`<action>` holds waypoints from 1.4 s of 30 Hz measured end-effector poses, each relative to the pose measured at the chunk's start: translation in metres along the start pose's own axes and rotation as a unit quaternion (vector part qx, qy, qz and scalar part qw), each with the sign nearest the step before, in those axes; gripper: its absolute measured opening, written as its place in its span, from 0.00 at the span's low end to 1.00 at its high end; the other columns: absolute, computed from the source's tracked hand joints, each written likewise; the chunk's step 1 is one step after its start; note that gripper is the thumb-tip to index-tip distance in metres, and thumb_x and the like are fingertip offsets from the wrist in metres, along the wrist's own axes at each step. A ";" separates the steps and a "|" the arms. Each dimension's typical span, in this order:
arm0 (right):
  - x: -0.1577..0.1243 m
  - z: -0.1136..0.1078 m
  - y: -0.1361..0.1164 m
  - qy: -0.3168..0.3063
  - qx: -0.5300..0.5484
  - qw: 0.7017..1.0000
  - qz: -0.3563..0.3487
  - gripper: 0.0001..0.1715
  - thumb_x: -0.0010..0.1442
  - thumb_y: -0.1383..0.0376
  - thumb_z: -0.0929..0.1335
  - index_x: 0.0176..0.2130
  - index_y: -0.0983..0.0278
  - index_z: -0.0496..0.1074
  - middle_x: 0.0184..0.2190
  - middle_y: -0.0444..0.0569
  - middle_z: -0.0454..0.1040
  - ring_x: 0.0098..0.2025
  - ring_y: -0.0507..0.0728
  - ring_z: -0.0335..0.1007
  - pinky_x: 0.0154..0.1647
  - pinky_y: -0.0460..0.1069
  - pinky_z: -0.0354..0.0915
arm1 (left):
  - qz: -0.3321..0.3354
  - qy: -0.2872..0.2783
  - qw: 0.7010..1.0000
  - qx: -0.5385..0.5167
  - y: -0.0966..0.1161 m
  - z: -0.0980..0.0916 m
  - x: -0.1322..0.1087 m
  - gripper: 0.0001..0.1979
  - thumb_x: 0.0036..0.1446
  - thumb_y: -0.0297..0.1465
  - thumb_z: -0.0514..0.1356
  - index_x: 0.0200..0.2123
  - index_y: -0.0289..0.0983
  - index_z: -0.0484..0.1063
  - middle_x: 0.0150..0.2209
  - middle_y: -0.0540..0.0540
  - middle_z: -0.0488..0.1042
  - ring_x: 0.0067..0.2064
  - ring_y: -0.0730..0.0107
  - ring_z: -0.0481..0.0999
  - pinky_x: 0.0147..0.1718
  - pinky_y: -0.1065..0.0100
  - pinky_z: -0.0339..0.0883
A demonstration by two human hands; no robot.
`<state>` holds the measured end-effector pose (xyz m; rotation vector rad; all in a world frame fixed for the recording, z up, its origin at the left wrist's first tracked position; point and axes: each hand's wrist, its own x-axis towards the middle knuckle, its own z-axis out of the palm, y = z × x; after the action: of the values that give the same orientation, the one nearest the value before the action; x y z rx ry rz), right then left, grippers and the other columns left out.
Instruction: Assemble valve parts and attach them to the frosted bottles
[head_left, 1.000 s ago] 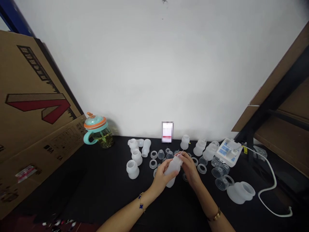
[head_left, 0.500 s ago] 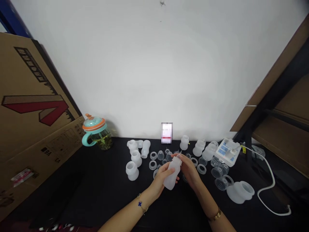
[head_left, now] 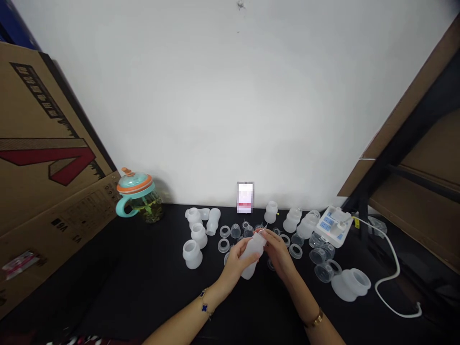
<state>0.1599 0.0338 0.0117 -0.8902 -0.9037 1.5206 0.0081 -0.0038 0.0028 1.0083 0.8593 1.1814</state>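
Observation:
A frosted white baby bottle is tilted over the table, mouth up and to the right. My left hand is wrapped round its body, thumb along the front. At the bottle's mouth my right hand has its fingers closed on a small clear piece with a thin tip; its exact kind is hard to make out. Behind the hands lie several clear ring collars and clear dome caps, some hidden by my fingers.
Several white silicone bottles stand at left, one in front. Further bottles and a large wide-mouthed one are at right, near a white power strip with its cable. A teal-lidded jug, a lit screen and cartons border the table.
The view has shifted slightly, so everything sits a little further left. My left hand has slid higher round the bottle, and my right fingers stay at its mouth.

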 end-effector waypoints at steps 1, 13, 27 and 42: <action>0.000 0.000 0.000 0.001 -0.001 1.000 0.000 0.20 0.48 0.51 0.79 0.35 0.62 0.83 0.36 0.51 0.80 0.38 0.60 0.71 0.39 0.52 0.65 | 0.013 0.001 1.000 0.010 -0.001 -0.001 0.001 0.26 0.47 0.38 0.73 0.49 0.38 0.75 0.46 0.43 0.80 0.47 0.56 0.78 0.44 0.63 0.73; 0.000 0.000 0.001 0.006 -0.006 1.000 -0.019 0.16 0.48 0.53 0.79 0.31 0.62 0.81 0.32 0.47 0.76 0.34 0.55 0.68 0.36 0.49 0.64 | 0.068 0.036 0.987 0.144 -0.009 -0.006 0.001 0.27 0.48 0.35 0.71 0.52 0.37 0.73 0.47 0.43 0.79 0.46 0.57 0.77 0.46 0.63 0.69; -0.001 0.001 0.003 -0.001 -0.028 0.999 -0.026 0.18 0.51 0.50 0.77 0.35 0.60 0.81 0.34 0.48 0.78 0.35 0.57 0.70 0.37 0.50 0.63 | 0.068 0.048 0.980 0.180 -0.003 -0.001 -0.004 0.26 0.49 0.37 0.70 0.52 0.38 0.73 0.47 0.44 0.79 0.46 0.58 0.77 0.47 0.63 0.70; -0.006 0.002 -0.003 -0.056 0.009 0.998 0.020 0.23 0.55 0.49 0.75 0.45 0.61 0.82 0.46 0.55 0.81 0.47 0.65 0.74 0.46 0.55 0.65 | -0.001 0.000 1.000 0.012 0.011 0.002 -0.004 0.26 0.47 0.42 0.72 0.48 0.38 0.75 0.40 0.45 0.79 0.37 0.61 0.79 0.39 0.63 0.74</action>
<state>0.1596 0.0282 0.0157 -0.8198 -0.9564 1.6244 0.0056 -0.0068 0.0136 1.0258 0.8758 1.1725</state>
